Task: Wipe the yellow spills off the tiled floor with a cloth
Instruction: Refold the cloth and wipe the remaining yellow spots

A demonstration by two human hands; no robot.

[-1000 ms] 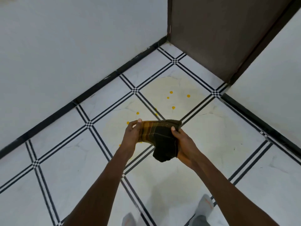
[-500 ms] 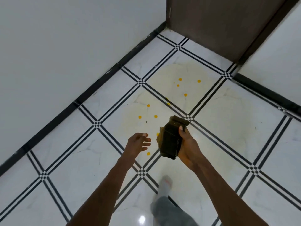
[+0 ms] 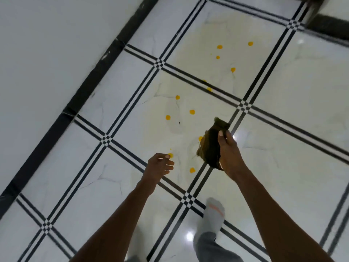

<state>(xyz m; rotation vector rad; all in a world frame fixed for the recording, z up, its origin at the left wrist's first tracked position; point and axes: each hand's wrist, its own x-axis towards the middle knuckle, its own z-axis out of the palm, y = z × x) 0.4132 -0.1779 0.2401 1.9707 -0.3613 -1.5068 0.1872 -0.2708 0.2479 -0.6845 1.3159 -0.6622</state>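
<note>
Glossy white marble-look floor tiles (image 3: 294, 159) here, crossed by black double lines with little checker squares at each junction, and a black skirting strip (image 3: 79, 99) runs along the white wall (image 3: 47, 38) on the left. At far right, the dark foot of what looks like a door frame (image 3: 311, 14), blurred. Ceiling light glints off the near tiles.

Yellow drops (image 3: 192, 111) are scattered across the middle tile and the one beyond it, sitting inside a faint pale-yellow film. None looks wiped yet.

The right hand (image 3: 229, 154) has a bunched dark plaid cloth (image 3: 211, 146) pinched between thumb and fingers, held above the floor, not touching it as far as I can tell. The left hand (image 3: 159, 167) holds nothing, fingers loosely curled, hovering near a drop on the near side. One grey-socked foot (image 3: 214, 214) is planted on the near tile.

So this reads as the approach: cloth in hand, wiping not begun. Next, I'd judge, the cloth has to come down flat on the nearest drops and sweep toward the far cluster. The cloth wants spreading a bit first; bunched like that, it could smear rather than lift.
</note>
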